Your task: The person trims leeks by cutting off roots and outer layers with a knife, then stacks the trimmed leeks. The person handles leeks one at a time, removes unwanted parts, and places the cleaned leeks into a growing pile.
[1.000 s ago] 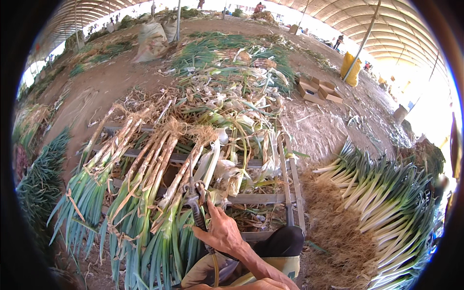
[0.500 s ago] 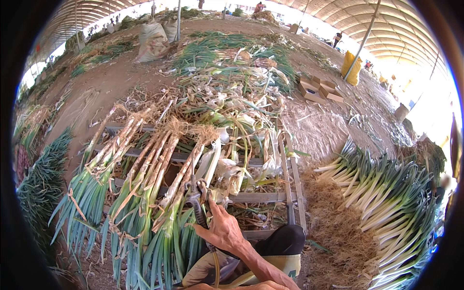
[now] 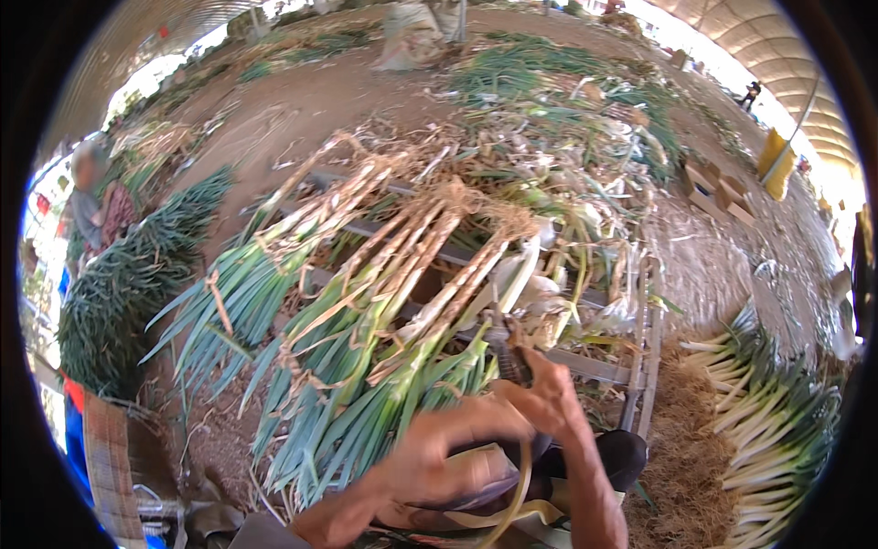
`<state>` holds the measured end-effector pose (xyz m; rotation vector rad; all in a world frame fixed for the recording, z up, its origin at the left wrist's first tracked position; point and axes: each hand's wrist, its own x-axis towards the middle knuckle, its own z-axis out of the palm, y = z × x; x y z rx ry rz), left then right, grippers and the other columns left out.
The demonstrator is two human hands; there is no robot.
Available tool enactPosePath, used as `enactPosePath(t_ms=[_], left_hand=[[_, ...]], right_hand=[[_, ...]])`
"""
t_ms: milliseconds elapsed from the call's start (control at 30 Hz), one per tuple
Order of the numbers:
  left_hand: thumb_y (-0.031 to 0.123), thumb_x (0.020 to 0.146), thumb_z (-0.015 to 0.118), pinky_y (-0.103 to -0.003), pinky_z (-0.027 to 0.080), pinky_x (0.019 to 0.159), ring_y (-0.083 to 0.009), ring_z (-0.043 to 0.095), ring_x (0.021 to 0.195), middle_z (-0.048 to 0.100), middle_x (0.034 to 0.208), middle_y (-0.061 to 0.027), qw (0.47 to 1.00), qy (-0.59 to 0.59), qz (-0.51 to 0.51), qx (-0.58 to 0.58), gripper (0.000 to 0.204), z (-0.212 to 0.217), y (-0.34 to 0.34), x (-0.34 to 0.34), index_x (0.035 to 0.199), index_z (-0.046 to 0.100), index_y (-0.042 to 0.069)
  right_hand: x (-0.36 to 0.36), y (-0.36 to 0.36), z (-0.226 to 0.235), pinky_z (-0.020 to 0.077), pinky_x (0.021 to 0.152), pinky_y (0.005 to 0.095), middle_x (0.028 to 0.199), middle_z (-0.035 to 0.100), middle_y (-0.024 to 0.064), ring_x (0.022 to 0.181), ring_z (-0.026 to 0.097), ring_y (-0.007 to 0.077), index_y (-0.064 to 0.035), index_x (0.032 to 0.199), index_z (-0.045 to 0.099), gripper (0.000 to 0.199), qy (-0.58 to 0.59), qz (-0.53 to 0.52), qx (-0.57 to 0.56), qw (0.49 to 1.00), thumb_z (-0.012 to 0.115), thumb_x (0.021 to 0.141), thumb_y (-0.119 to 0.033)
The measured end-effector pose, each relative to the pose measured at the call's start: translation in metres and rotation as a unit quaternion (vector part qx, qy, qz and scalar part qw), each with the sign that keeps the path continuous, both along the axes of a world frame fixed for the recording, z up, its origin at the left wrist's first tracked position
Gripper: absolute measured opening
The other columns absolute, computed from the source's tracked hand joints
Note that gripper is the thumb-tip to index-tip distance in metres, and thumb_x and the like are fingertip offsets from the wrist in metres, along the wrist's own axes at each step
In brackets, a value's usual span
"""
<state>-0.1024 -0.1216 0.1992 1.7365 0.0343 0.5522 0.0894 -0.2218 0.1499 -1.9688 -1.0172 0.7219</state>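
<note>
The right hand (image 3: 549, 398) is closed around the dark handle of a short knife (image 3: 508, 352), fingers wrapped tight and thumb pressed along the grip, with the blade end pointing up and away from the wrist. The tip sits right against the pale lower stalks of a bundle of long green onions with white shafts and brown tangled roots (image 3: 402, 302), which lies just above and to the left of that grip, its leaves fanning down beside the hand. The left hand (image 3: 439, 453) hovers lower and to the left of the knife hand; it is blurred, fingers curled loosely, and whether it pinches anything cannot be told. A thin pale strip (image 3: 519, 485) curves down just beneath both hands.

The bundles rest across a grey metal slatted rack (image 3: 640, 366), whose bare rails show to the right of the grip. Further right lies a stack of trimmed white-and-green onions (image 3: 777, 421). Far left, a heap of dark green leaves (image 3: 119, 284) sits beside another person (image 3: 91, 197).
</note>
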Motion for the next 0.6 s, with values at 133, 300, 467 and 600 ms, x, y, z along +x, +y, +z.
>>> enactPosePath(t_ms=[133,300,467,600], left_hand=[[0.01,0.087,0.071,-0.043,0.054,0.081,-0.0338,0.067,0.095,0.066,0.113,-0.0162,0.924,0.174,0.293,0.173,0.03,-0.144,0.066,-0.017,0.115,0.066,0.0],[0.017,0.084,0.071,-0.052,0.049,0.08,-0.0351,0.058,0.106,0.061,0.11,-0.0143,0.817,0.307,0.339,0.351,0.033,-0.2,0.074,-0.032,0.113,0.061,0.004],[0.019,0.082,0.073,-0.051,0.05,0.083,-0.0363,0.055,0.11,0.06,0.111,-0.0151,0.814,0.362,0.312,0.329,0.037,-0.198,0.076,-0.028,0.114,0.061,0.004],[0.022,0.081,0.072,-0.051,0.05,0.085,-0.0374,0.056,0.11,0.061,0.11,-0.0169,0.819,0.368,0.303,0.319,0.037,-0.196,0.082,-0.025,0.111,0.063,0.003]], right_hand=[[-0.004,0.004,0.027,0.0532,0.066,0.0443,0.07,0.066,0.0231,0.066,0.067,0.0359,0.0078,0.093,0.063,0.048,-0.051,0.044,-0.084,0.994,0.074,0.075,-0.036],[-0.009,0.01,0.028,0.0533,0.07,0.0491,0.07,0.065,0.0261,0.07,0.066,0.0441,0.0079,0.087,0.061,0.051,-0.113,0.161,-0.152,0.969,0.072,0.073,-0.04],[-0.021,0.02,0.037,0.0541,0.078,0.0498,0.082,0.067,0.0295,0.083,0.068,0.0454,0.0077,0.088,0.062,0.052,-0.12,0.257,-0.19,0.94,0.07,0.072,-0.041],[-0.03,0.02,0.046,0.0543,0.081,0.0498,0.085,0.069,0.0297,0.087,0.068,0.0466,0.0098,0.092,0.063,0.058,-0.126,0.305,-0.226,0.916,0.069,0.076,-0.046]])
